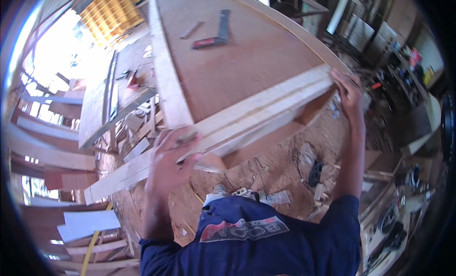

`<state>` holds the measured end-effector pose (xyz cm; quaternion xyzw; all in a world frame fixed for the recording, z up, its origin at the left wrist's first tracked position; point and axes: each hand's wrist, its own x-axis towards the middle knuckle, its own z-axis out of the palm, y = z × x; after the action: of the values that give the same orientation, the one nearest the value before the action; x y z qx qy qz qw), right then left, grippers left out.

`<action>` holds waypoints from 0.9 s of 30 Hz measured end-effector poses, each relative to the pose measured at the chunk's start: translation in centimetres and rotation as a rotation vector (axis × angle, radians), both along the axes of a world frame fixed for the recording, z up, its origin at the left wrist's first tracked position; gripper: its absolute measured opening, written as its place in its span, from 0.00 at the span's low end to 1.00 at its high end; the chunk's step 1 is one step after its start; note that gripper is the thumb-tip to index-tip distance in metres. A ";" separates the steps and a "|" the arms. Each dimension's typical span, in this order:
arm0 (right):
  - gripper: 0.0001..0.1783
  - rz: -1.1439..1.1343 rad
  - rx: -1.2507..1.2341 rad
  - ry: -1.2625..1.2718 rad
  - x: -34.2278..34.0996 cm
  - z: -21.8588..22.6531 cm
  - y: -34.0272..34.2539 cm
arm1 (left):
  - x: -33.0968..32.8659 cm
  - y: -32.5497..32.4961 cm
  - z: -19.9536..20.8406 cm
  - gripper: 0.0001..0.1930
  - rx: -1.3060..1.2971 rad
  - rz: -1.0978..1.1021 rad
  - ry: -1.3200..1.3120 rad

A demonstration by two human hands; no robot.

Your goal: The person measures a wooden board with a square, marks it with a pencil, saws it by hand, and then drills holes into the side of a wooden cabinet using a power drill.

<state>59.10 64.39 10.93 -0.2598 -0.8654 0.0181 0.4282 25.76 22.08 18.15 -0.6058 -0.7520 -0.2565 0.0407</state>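
A long pale wooden board (266, 102) lies slantwise along the near edge of a large brown panel (256, 48). At the board's far right end, my right hand (349, 88) is closed over its edge. My left hand (171, 155) is over the board's left part, blurred, its fingers curled. A pale streaky thing (209, 168) juts out by its fingers; what it is does not show. Farther up the panel lie a try square (221, 31) with a red-marked handle and a short thin stick (191, 30).
A second pale strip (166, 62) runs along the panel's left side. To the left stands a lower workbench (102, 102) with tools. Wood scraps and sawdust cover the floor (266, 164). Clutter and stacked boards (375, 36) line the right side.
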 end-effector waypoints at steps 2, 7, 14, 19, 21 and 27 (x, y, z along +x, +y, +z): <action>0.15 -0.023 -0.015 -0.007 0.0 0.0 -0.3 | -0.2 -0.2 0.2 0.22 0.002 0.028 -0.041; 0.16 -0.049 -0.012 -0.042 0.6 -0.3 -0.3 | -0.1 -0.4 0.1 0.22 0.071 0.009 -0.068; 0.16 -0.064 -0.023 -0.047 -0.1 -0.8 -0.1 | -0.6 -1.9 -0.8 0.19 0.090 0.025 0.005; 0.17 -0.076 0.036 -0.048 0.0 -1.3 0.7 | -0.6 -1.4 -1.0 0.14 0.123 0.026 0.050; 0.17 -0.074 0.044 -0.027 -0.4 -1.6 0.3 | -0.8 -1.4 -1.1 0.13 0.135 0.018 0.054; 0.19 -0.090 0.014 0.119 -0.7 -3.9 0.6 | -0.6 -1.8 -1.1 0.14 0.151 0.007 0.106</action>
<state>58.43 65.01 7.02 -0.2938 -0.8260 0.0080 0.4810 25.14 20.30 17.02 -0.6109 -0.7295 -0.2802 0.1269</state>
